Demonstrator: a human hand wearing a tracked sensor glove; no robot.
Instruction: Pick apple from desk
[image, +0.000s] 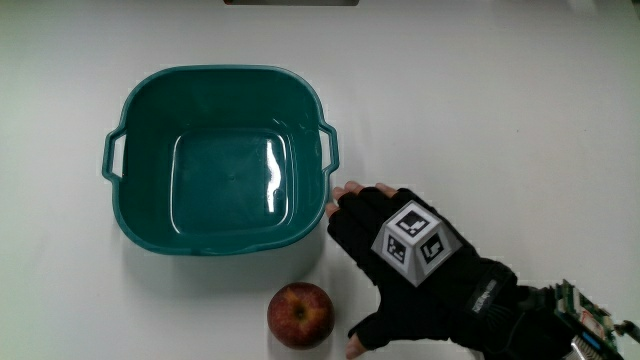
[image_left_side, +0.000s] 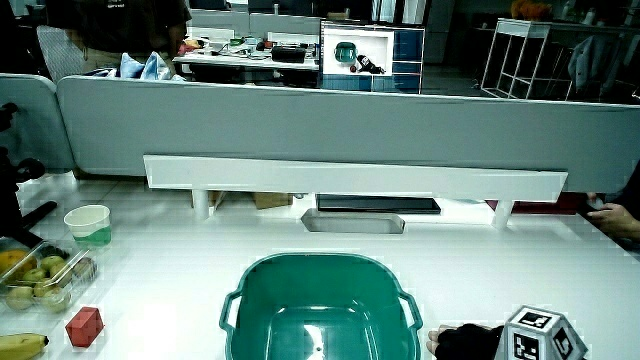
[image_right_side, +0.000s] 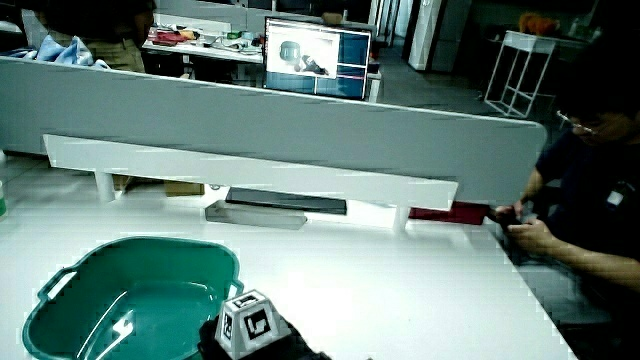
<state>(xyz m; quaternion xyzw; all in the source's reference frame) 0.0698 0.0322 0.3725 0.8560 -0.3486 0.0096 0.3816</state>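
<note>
Main view, apple on table beside hands, untouched

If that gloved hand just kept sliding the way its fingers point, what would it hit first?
Probably the teal basin: the hand lies beside it, fingertips nearly at its rim. The apple lies off that line, nearer the person.

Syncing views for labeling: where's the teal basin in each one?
Main view: teal basin, beside the hand, farther from the person than the apple.
Side view: basin, next to the hand.
Side view: basin, by the hand.
Shared landmark: the hand's patterned cube.
</note>
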